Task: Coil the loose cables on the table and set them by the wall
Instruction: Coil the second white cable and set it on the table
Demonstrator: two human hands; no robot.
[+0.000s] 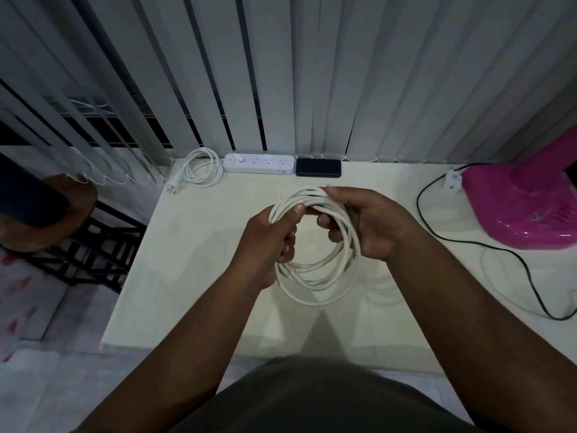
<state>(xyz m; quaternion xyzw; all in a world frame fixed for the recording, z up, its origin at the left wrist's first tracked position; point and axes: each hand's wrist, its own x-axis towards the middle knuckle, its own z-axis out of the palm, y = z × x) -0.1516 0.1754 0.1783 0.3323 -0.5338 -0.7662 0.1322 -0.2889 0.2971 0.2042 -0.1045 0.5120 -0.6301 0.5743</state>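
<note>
Pale table (pixel 199 276) with coiled white cable (pixel 201 167), power strip (pixel 259 164), black box (pixel 318 167), pink fan base (pixel 524 207), black cord (pixel 499 251).

White cable (pixel 315 278) coiled, in-hand above table (pixel 193 276)

text: none legible | power strip (pixel 258 164): marks too small to read | white adapter (pixel 451 179): label blurred

A smooth, matt white plastic jacket is seen on the coiled cable (pixel 315 276), and the table (pixel 193 276) is finished in a matt, cream surface. High gloss is shown by the pink plastic fan base (pixel 524 210), while the power strip (pixel 259 164) is moulded in smooth white plastic.
</note>
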